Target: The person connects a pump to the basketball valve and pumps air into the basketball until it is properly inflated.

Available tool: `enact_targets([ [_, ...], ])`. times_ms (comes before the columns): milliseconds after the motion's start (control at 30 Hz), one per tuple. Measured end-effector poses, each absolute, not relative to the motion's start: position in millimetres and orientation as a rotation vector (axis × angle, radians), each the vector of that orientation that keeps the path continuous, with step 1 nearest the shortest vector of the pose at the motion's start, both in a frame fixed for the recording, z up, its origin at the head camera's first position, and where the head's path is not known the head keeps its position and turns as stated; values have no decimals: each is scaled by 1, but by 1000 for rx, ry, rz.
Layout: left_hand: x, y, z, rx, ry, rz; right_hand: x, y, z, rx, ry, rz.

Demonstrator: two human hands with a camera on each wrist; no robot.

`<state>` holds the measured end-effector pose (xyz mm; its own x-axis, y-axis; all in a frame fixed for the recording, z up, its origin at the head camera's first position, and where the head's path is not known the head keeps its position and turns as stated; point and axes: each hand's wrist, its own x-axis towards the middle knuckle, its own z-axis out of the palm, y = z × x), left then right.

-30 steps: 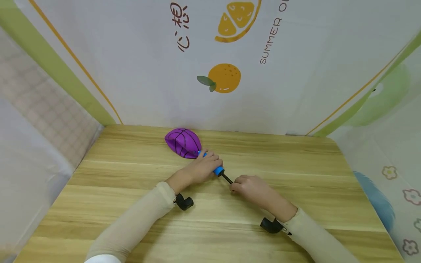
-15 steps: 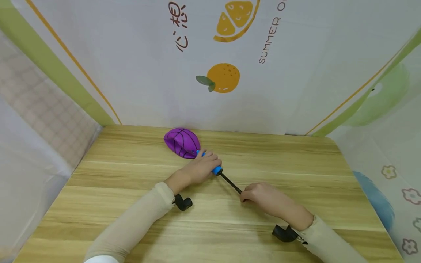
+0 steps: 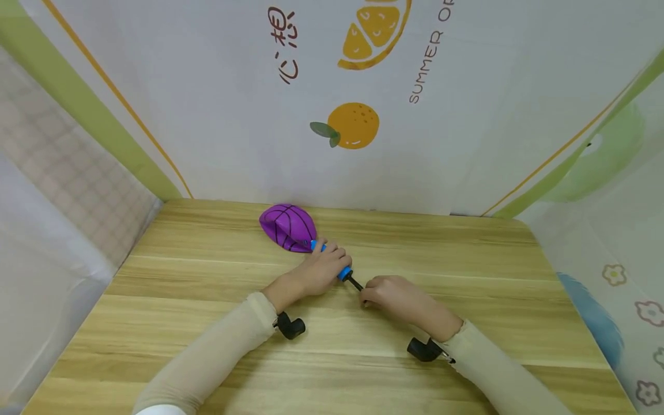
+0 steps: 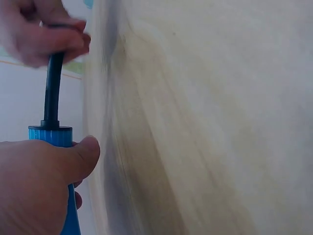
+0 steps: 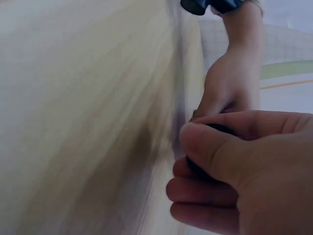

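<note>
Worktop [image 3: 332, 369]: striped wood, under both sleeves [image 3: 218, 349];
Right hand [image 3: 396, 298]: fingers curled round the dark handle [image 5: 198, 170] at the end of the black rod [image 4: 52, 93];
Left hand [image 3: 317, 272]: fingers wrapped around the blue pump [image 3: 344, 274], which slants across the worktop, rod partly out, far tip at the ball [image 3: 287, 227];
Ball: purple with black lines, dented, near the worktop's back edge;
Backdrop [image 3: 249, 144]: white cloth printed with an orange [image 3: 354, 125].

White backdrop [image 3: 228, 115] has got some brown lettering [image 3: 425, 67] on it, "SUMMER O" plus a letter clipped up top, and two brown Chinese characters [image 3: 282, 29], 想 with 心 below.
</note>
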<state>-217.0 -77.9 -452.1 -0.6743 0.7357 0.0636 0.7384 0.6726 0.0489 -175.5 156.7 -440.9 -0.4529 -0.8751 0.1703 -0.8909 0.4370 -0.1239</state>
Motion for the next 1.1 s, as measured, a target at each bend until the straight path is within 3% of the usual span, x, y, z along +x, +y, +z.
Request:
enact_targets([
  [533,-220,-80,-454,-1272,-2845,-224,-193,139,-449,1553,-2485,314],
  [1100,-223,-81,-451,-1246,-2841,-357,-159,181,-430,1559,-2619,383],
])
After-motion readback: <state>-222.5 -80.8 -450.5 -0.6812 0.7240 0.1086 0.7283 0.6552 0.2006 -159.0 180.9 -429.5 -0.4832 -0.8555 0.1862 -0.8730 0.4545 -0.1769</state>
